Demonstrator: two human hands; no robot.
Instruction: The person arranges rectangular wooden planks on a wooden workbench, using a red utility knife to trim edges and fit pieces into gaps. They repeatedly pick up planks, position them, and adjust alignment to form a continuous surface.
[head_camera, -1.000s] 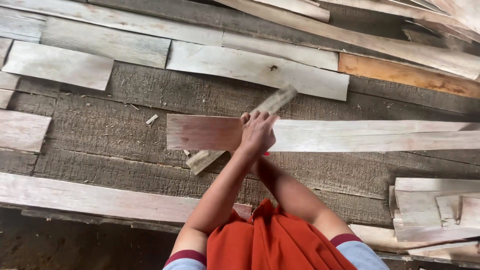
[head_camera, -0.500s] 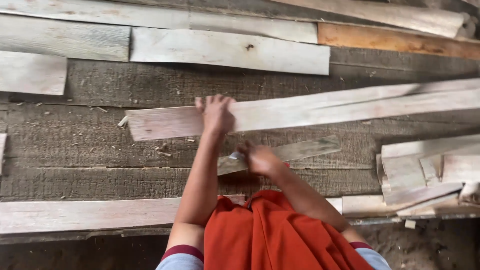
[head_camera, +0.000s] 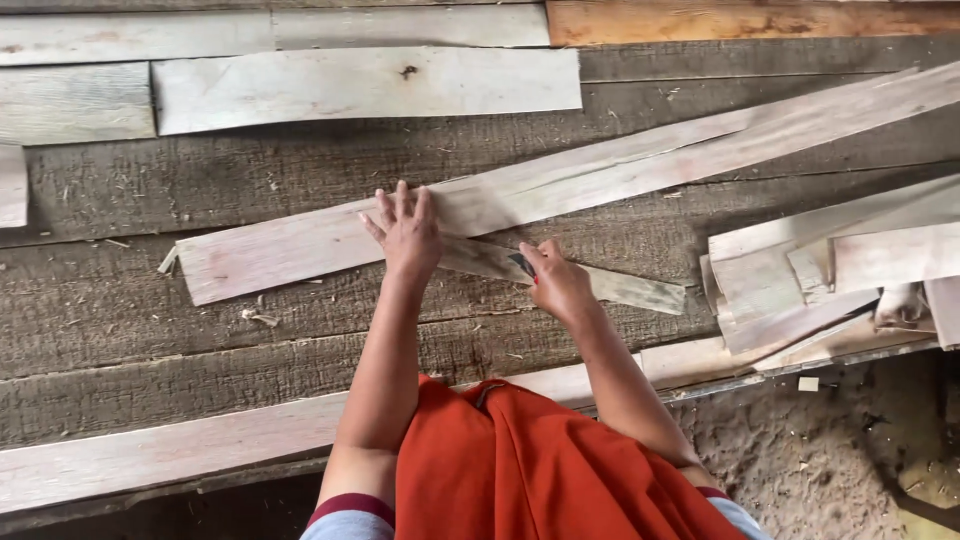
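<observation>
The left hand lies flat, fingers released and spread, on the long pale plank, pressing it against the dark weathered bench. Half a second ago that plank lay nearly level; now its far end points toward two o'clock and its near end sits at about nine o'clock from the hand. The right hand has come up beside the plank, at three o'clock from the left hand, fingers clenched on a small dark tool that I cannot identify. It rests on the narrow wood strip, which lies just under the plank's lower edge and tapers toward four o'clock. A stack of short offcuts sits at three o'clock, well apart. More pale boards lie at twelve o'clock. An orange garment fills six o'clock.
</observation>
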